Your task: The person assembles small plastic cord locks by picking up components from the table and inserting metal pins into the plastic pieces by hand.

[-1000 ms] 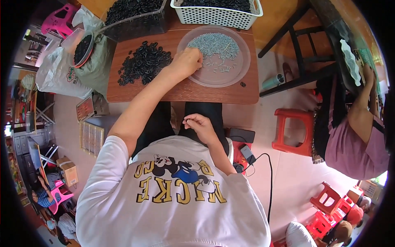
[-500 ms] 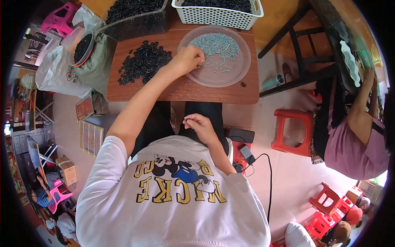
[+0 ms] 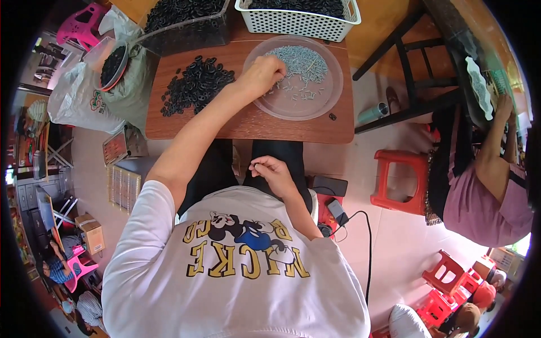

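Note:
My left hand reaches across the brown wooden table into a clear round tray. Its fingers curl down into the heap of small pale grey-green pins there, pinching some. A loose pile of small black rings lies on the table just left of that arm. My right hand is held low over my lap, near the white printed shirt. Its thumb and forefinger are pinched together, and I cannot tell whether anything is between them.
A white slotted basket and a clear box of black rings stand at the table's far edge. A sack with a bowl of rings sits left. A red stool, a black chair frame and a seated person in pink are right.
My left hand has slid a little farther into the tray, onto the pins. My right hand stays pinched over my lap.

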`<state>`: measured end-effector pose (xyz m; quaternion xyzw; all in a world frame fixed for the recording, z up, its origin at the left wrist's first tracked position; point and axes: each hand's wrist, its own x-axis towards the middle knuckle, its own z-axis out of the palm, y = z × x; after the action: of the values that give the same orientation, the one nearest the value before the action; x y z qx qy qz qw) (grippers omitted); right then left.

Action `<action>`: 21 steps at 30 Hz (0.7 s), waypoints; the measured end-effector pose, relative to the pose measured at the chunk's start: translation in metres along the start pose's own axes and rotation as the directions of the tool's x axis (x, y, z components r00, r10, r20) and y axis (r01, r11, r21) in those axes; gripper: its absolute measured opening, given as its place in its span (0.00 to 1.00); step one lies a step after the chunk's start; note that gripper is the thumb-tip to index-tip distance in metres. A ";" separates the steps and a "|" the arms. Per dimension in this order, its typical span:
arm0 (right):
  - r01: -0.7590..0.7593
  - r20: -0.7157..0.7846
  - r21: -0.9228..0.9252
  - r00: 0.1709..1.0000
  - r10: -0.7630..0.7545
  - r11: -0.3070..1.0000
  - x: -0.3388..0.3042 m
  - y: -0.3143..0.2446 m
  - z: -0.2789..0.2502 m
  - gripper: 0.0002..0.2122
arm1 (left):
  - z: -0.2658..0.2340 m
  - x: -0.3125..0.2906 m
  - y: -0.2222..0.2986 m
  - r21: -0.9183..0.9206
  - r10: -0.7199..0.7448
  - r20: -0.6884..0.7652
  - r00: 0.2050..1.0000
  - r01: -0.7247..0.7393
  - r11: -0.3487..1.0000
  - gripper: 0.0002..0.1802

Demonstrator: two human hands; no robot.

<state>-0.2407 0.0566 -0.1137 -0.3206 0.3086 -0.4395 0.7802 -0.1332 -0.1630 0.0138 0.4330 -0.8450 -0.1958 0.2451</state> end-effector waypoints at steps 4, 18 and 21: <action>-0.008 -0.008 -0.026 1.000 0.008 1.000 0.000 -0.002 0.001 0.07 | 0.009 0.008 -0.001 0.127 0.077 0.043 0.996 -0.082 0.989 0.03; -0.003 -0.025 -0.007 1.000 0.003 1.000 -0.002 -0.006 -0.001 0.07 | 0.013 0.015 -0.004 0.152 0.087 0.151 0.985 -0.110 0.982 0.05; 0.007 -0.036 -0.053 0.999 -0.009 0.999 -0.005 -0.013 0.004 0.07 | -0.004 0.009 0.002 -0.216 -0.088 0.131 0.987 0.115 0.969 0.05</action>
<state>-0.2463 0.0571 -0.1005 -0.3346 0.3329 -0.4402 0.7639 -0.1367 -0.1696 0.0209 0.4329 -0.8076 -0.3275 0.2305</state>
